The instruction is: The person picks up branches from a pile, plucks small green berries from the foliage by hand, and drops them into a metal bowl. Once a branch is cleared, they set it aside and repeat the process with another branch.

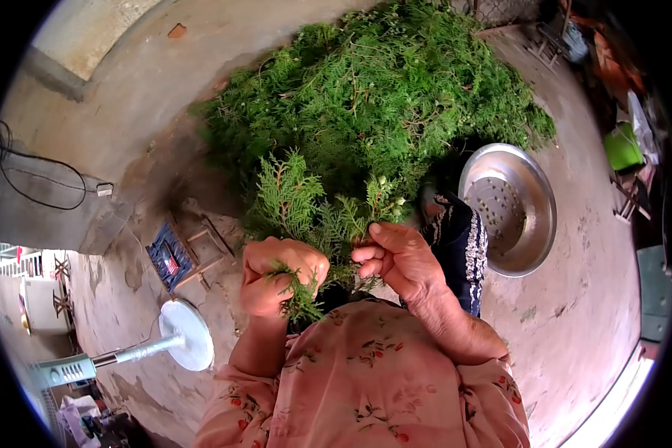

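My left hand [282, 275] is closed in a fist around a green conifer sprig [285, 193]. Its scaly foliage fans out above the fist, and a short tuft hangs below. My right hand [402, 257] pinches a smaller part of the foliage between thumb and forefinger, beside a tip bearing pale green cones [384, 190]. Both hands are close together in front of my body. Beyond them rises a large heap of cut conifer branches [381, 89]. A wide metal basin [545, 213] stands to the right of my knee, with several small round bits scattered on its bottom.
A small folding stool [173, 257] lies on the concrete floor at the left. Near it is the round base of a standing fan [190, 336]. A black cable [45, 201] hangs along the left wall. A green bucket [623, 147] and clutter are at the far right.
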`<move>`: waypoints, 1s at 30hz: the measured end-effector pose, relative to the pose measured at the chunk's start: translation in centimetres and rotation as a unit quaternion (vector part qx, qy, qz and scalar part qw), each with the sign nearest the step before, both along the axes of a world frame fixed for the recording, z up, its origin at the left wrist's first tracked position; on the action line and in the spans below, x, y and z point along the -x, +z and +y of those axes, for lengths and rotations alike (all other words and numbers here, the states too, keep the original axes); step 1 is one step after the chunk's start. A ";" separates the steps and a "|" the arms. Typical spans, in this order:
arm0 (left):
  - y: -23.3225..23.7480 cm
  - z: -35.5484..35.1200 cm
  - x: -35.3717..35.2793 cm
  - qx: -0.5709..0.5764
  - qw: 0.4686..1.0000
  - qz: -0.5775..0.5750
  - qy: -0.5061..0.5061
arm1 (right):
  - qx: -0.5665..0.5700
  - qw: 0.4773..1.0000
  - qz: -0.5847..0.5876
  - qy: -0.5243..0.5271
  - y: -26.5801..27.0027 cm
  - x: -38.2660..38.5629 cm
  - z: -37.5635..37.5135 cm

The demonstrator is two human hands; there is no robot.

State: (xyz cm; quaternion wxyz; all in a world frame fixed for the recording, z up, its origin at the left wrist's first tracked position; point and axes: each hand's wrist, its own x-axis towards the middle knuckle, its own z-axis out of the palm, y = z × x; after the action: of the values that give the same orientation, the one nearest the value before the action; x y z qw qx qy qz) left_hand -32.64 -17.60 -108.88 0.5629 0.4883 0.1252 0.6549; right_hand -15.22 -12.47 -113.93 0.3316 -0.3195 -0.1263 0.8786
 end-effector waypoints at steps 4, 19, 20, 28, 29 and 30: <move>0.1 -0.3 -0.8 0.203 0.948 0.098 0.223 | -0.072 0.995 -0.064 0.004 -0.1 1.5 -0.4; -4.9 1.4 -1.5 0.360 0.896 0.186 0.182 | -0.251 0.945 -0.190 0.086 -1.7 2.1 -2.4; -5.1 1.4 -1.7 0.339 0.900 0.189 0.197 | -0.264 0.940 -0.199 0.083 -1.8 2.0 -2.5; -6.1 1.1 -2.9 0.340 0.895 0.174 0.229 | -0.525 0.736 -0.419 -0.088 -1.0 0.2 -1.4; -6.0 1.0 -2.9 0.349 0.895 0.163 0.224 | -0.501 0.741 -0.420 -0.152 -0.8 0.2 -1.0; -5.9 0.9 -3.0 0.350 0.895 0.164 0.221 | -0.501 0.735 -0.434 -0.142 -0.1 0.0 -0.4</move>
State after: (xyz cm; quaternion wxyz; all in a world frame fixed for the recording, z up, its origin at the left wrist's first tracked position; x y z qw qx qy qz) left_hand -29.59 -16.69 -114.80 0.5097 0.3197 0.5418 0.5869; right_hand -15.25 -12.82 -114.03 0.4741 -0.4679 -0.6318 0.3964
